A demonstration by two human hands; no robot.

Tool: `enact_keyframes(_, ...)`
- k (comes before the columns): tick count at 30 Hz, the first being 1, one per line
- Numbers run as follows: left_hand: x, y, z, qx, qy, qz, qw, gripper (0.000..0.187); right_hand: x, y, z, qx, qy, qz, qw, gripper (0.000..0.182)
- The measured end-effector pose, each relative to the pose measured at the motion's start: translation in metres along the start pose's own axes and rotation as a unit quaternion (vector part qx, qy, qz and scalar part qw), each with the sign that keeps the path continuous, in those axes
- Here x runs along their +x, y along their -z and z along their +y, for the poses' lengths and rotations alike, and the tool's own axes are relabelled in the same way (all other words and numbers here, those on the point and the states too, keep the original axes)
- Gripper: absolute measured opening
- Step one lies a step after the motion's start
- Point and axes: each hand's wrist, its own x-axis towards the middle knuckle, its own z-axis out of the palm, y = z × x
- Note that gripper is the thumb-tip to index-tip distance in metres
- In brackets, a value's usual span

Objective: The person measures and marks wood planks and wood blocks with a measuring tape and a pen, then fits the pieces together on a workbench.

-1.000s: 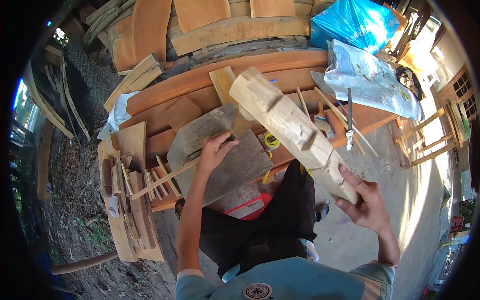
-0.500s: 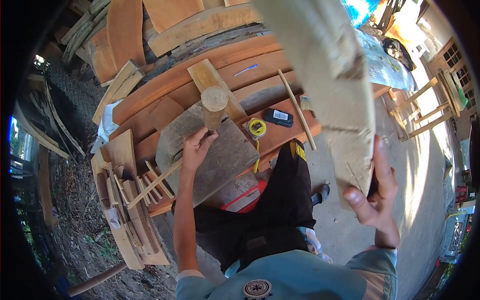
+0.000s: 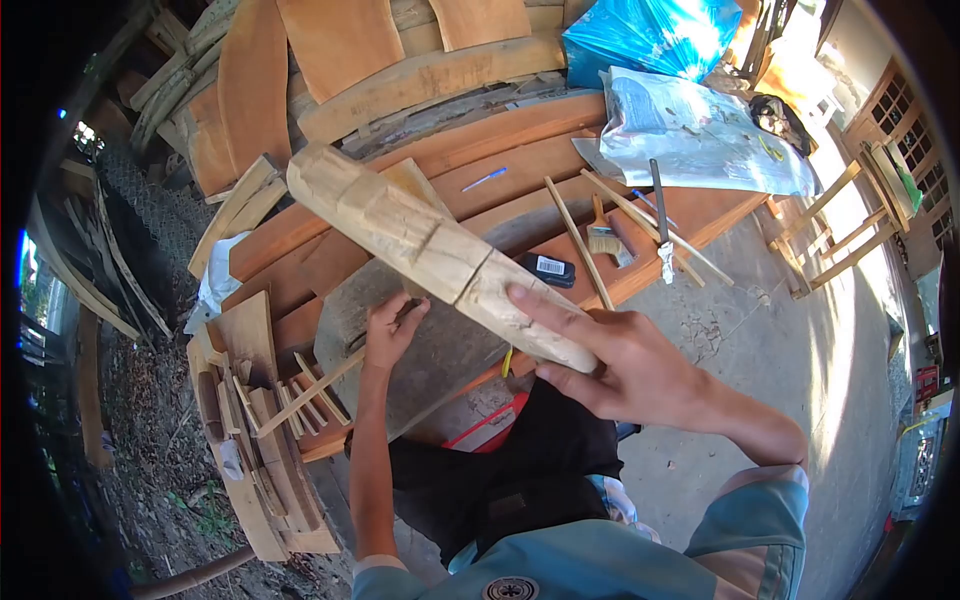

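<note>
My right hand (image 3: 635, 365) grips the near end of a thick, rough wooden club (image 3: 425, 240), which slants up and left across the view with worn notches along its side. My left hand (image 3: 390, 335) is closed, thumb and fingers pinched around the foot of an upright round wooden handle; the club now hides most of that handle. Beneath the left hand lies a grey, worn slab (image 3: 345, 310). A thin wooden stick (image 3: 310, 392) runs from near my left wrist down to the left.
On the reddish planks are a black case with a white label (image 3: 549, 268), a paintbrush (image 3: 603, 238), a blue pen (image 3: 485, 180) and long sticks (image 3: 580, 245). Wood offcuts (image 3: 270, 440) are piled at left. Clear plastic sheeting (image 3: 700, 135) and a blue bag (image 3: 650, 40) lie behind.
My right hand has brought the club from upright at the right down and left, over the round handle. My left hand stays nearly in place. The yellow tape measure is now mostly covered.
</note>
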Motion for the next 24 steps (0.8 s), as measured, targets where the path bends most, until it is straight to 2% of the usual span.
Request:
enact_keyframes(1,0.002,0.001,-0.002,-0.014,-0.003,0.007,1.000,0.013,-0.001,0.000,0.001,-0.012,-0.006,-0.036,0.999,0.065)
enact_keyframes(2,0.002,-0.002,-0.005,-0.032,-0.004,0.017,0.999,0.013,-0.002,0.005,-0.005,-0.015,0.000,-0.028,1.000,0.065)
enact_keyframes(6,-0.001,-0.006,-0.007,-0.028,-0.011,0.021,0.999,0.014,-0.004,0.006,-0.017,-0.020,0.046,0.112,0.992,0.067)
enact_keyframes(8,0.000,-0.004,-0.002,-0.004,-0.020,0.017,1.000,0.014,-0.006,-0.002,-0.011,-0.036,-0.032,0.008,0.999,0.067)
enact_keyframes(9,0.001,-0.005,-0.004,0.020,-0.059,0.031,0.998,0.014,-0.006,-0.004,-0.009,-0.047,-0.067,-0.042,0.996,0.067)
enact_keyframes(10,0.001,-0.006,-0.008,0.045,-0.099,0.044,0.993,0.015,-0.010,-0.006,-0.007,-0.090,-0.047,-0.038,0.994,0.067)
enact_keyframes(12,0.007,-0.007,-0.008,0.088,-0.158,0.078,0.980,0.016,-0.011,0.004,-0.018,-0.086,0.007,-0.006,0.996,0.066)
enact_keyframes(13,0.005,-0.007,-0.007,0.077,-0.141,0.073,0.984,0.016,-0.012,0.006,-0.023,-0.078,0.030,0.006,0.997,0.066)
enact_keyframes(14,0.003,-0.006,-0.006,0.066,-0.122,0.066,0.988,0.016,-0.010,0.004,-0.024,-0.060,0.077,0.069,0.993,0.063)
enact_keyframes(17,-0.001,-0.007,-0.002,0.034,-0.071,0.053,0.995,0.016,-0.003,-0.009,-0.024,-0.058,0.072,0.153,0.984,0.062)
enact_keyframes(18,-0.002,-0.008,-0.005,0.024,-0.057,0.054,0.997,0.016,-0.003,-0.013,-0.020,-0.060,0.005,0.076,0.995,0.062)
enact_keyframes(21,0.000,-0.006,-0.012,0.019,-0.055,0.052,0.997,0.016,-0.001,-0.009,-0.012,-0.075,-0.061,-0.051,0.994,0.063)
enact_keyframes(22,0.002,-0.007,-0.013,0.021,-0.062,0.055,0.996,0.015,0.000,-0.001,-0.017,-0.025,-0.059,-0.042,0.997,0.063)
enact_keyframes(24,0.001,-0.006,-0.013,0.020,-0.036,0.046,0.998,0.015,0.005,0.006,-0.029,-0.039,0.039,0.063,0.996,0.064)
